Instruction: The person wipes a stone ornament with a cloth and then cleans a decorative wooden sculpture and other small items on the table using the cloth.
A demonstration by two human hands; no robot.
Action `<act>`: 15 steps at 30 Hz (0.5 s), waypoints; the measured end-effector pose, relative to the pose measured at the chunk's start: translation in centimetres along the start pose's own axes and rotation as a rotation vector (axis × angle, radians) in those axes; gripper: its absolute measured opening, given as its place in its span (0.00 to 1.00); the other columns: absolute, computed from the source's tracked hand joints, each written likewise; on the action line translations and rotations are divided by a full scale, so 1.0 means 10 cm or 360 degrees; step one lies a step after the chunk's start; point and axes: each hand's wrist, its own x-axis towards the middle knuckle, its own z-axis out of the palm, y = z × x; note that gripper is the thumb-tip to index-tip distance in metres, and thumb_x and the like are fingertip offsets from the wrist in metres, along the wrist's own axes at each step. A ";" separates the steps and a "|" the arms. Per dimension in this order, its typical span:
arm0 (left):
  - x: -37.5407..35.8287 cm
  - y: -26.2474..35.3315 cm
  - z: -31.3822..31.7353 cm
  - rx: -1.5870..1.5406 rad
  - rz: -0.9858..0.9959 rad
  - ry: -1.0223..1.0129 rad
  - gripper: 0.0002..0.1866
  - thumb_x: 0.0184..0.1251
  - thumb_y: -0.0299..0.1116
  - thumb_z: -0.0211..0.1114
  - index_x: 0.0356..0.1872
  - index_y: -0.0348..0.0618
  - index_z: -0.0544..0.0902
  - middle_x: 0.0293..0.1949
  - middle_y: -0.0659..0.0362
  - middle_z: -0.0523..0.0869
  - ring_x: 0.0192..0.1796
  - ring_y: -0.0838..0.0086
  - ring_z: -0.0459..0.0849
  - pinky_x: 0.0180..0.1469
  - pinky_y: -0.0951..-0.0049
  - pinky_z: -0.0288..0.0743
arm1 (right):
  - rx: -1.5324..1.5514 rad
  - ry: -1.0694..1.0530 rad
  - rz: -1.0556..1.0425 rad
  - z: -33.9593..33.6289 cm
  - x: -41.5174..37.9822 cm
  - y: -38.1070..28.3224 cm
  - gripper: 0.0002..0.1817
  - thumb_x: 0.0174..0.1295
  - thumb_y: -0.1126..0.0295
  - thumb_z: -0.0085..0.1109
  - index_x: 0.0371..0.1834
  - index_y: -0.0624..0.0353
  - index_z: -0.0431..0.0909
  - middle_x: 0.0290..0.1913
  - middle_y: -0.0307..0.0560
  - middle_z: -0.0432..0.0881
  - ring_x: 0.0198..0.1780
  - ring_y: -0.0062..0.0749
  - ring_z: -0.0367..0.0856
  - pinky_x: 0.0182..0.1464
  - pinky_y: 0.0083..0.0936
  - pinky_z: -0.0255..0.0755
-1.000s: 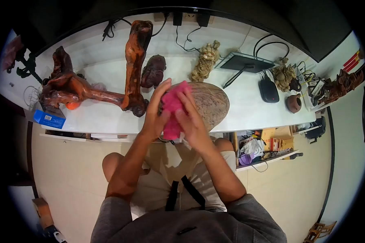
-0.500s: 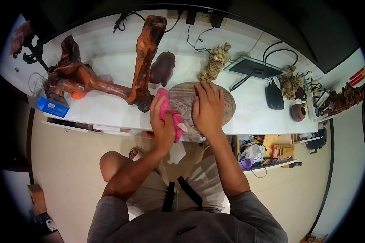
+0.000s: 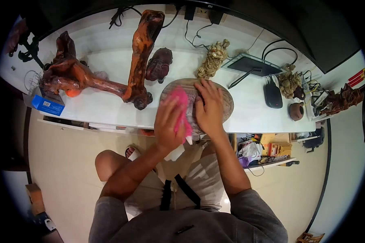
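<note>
**Cloth on the oval slab**

The oval stone slab [image 3: 227,106] lies flat at the near edge of the white table [image 3: 101,109], long axis running left to right. The right hand [image 3: 209,107] rests palm down on it, fingers spread and pointing away. The left hand [image 3: 168,123] presses a pink cloth [image 3: 181,109] onto the slab's left part, fingers closed over it

Red root carving [image 3: 109,69], dark figurine [image 3: 159,65], pale carving [image 3: 212,59] — blue box [image 3: 47,105], clay pot [image 3: 296,110].
</note>
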 end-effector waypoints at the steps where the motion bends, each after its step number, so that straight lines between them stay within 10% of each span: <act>1: 0.02 -0.02 0.00 -0.0035 -0.0118 0.0087 0.24 0.60 0.24 0.58 0.60 0.34 0.79 0.64 0.43 0.77 0.68 0.45 0.73 0.71 0.47 0.62 | -0.0025 0.0012 0.0006 0.01 -0.02 -0.01 0.24 0.61 0.73 0.51 0.62 0.58 0.78 0.69 0.59 0.73 0.75 0.58 0.62 0.77 0.58 0.44; 4: 0.14 -0.16 0.00 -0.0345 -0.0529 0.0320 0.23 0.66 0.23 0.54 0.62 0.33 0.77 0.65 0.41 0.75 0.70 0.44 0.71 0.72 0.50 0.61 | -0.0078 0.0068 0.0057 0.05 -0.04 -0.05 0.24 0.61 0.72 0.51 0.62 0.58 0.78 0.70 0.59 0.72 0.75 0.60 0.60 0.77 0.59 0.43; 15: -0.20 0.55 0.28 0.0029 -0.0116 -0.0238 0.21 0.69 0.23 0.55 0.63 0.33 0.76 0.65 0.44 0.75 0.70 0.45 0.70 0.74 0.46 0.57 | 0.0544 0.0104 0.0311 -0.05 0.04 -0.03 0.20 0.72 0.62 0.50 0.63 0.55 0.79 0.75 0.53 0.68 0.80 0.49 0.56 0.79 0.51 0.39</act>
